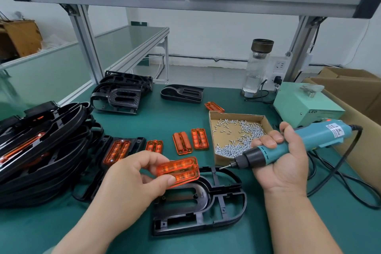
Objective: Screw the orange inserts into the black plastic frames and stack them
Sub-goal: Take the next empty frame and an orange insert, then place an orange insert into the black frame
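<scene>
A tall stack of finished frames at nine o'clock, orange showing between the black, suggests much is done, yet a smaller pile of bare frames waits at eleven and a single frame lies at twelve. The frame in work lies at six, its slot unfilled. The screw box sits at two. The right hand grips the electric screwdriver at three, bit aimed toward that frame. The left hand pinches an orange insert just over the slot, not yet seated. Four loose inserts lie beyond, so I judge several rounds remain.
</scene>
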`<state>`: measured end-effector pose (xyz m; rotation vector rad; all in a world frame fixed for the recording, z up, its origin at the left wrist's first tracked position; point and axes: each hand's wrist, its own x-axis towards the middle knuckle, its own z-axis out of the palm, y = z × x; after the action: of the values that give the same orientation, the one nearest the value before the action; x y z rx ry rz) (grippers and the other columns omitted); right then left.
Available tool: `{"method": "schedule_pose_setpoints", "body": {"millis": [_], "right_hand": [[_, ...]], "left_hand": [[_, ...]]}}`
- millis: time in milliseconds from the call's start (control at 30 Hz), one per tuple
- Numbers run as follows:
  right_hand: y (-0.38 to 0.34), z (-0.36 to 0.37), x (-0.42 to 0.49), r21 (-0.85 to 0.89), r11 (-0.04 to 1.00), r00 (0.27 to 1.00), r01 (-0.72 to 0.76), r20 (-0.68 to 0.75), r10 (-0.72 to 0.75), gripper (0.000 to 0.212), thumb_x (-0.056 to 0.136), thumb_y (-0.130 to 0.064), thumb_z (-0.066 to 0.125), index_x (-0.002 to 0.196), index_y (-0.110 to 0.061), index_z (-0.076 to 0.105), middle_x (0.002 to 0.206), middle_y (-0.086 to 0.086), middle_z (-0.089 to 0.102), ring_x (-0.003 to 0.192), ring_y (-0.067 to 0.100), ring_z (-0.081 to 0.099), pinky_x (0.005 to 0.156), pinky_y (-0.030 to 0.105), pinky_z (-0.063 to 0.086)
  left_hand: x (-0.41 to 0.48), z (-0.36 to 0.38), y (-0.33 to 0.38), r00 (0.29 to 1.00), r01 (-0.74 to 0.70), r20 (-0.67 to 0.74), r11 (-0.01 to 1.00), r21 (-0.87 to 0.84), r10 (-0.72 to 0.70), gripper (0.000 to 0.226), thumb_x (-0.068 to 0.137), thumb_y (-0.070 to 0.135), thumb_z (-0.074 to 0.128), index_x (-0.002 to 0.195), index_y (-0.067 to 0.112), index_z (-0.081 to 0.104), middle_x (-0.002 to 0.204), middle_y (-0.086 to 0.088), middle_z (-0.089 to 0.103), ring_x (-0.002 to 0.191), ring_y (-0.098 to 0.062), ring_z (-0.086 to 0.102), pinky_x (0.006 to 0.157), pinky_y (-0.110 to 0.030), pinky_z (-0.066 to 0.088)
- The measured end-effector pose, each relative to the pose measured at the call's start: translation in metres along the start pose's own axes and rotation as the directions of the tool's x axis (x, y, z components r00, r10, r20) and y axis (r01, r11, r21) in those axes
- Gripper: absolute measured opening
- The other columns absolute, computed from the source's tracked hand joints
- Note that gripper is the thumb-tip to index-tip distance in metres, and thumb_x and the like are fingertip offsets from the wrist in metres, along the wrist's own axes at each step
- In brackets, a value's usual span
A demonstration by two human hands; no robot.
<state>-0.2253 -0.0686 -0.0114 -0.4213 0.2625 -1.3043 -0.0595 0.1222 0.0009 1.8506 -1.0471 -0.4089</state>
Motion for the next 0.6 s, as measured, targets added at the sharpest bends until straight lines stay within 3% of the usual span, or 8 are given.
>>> {"method": "schedule_pose_setpoints", "body": {"millis": [133,267,500,600], "right_hand": [[0.001,0.000,0.000,-0.004,1.000,1.000,0.000,-0.001,0.000,0.004,0.084,-0.023,0.054,0.084,-0.024,0.051,0.057,-0.012,0.043,0.045,0.003,0.041,0.056,0.020,0.042],[0.002,0.000,-0.001,-0.007,1.000,1.000,-0.005,0.006,0.005,0.004,0.084,-0.023,0.055,0.083,-0.024,0.051,0.057,-0.012,0.043,0.045,0.003,0.041,0.056,0.018,0.042],[0.002,0.001,-0.002,-0.001,1.000,1.000,-0.016,0.007,0.016,0.008,0.091,-0.022,0.050,0.083,-0.024,0.052,0.056,-0.012,0.044,0.044,0.003,0.042,0.055,0.017,0.043],[0.002,0.001,-0.002,0.004,1.000,1.000,-0.022,0.005,0.022,0.009,0.092,-0.022,0.049,0.084,-0.024,0.052,0.056,-0.012,0.044,0.044,0.003,0.042,0.055,0.017,0.043]], "left_hand": [[-0.001,0.003,-0.008,0.998,0.057,0.039,0.998,0.038,-0.059,0.027,0.069,0.020,0.082,0.080,0.041,0.068,0.077,0.009,0.068,0.052,-0.008,0.065,0.053,-0.011,0.047],[-0.001,0.006,-0.015,0.991,0.103,0.082,0.992,0.070,-0.109,0.024,0.071,0.023,0.081,0.087,0.035,0.067,0.074,0.012,0.068,0.053,-0.008,0.066,0.059,-0.019,0.051],[-0.005,0.011,-0.017,0.994,0.061,0.073,0.973,0.222,-0.079,0.020,0.070,0.033,0.081,0.077,0.041,0.063,0.075,0.024,0.062,0.056,0.003,0.058,0.055,-0.009,0.044],[-0.007,0.014,-0.015,0.996,0.038,0.060,0.954,0.298,-0.059,0.021,0.069,0.040,0.079,0.075,0.046,0.060,0.071,0.013,0.061,0.065,0.010,0.053,0.055,-0.009,0.040]]}}
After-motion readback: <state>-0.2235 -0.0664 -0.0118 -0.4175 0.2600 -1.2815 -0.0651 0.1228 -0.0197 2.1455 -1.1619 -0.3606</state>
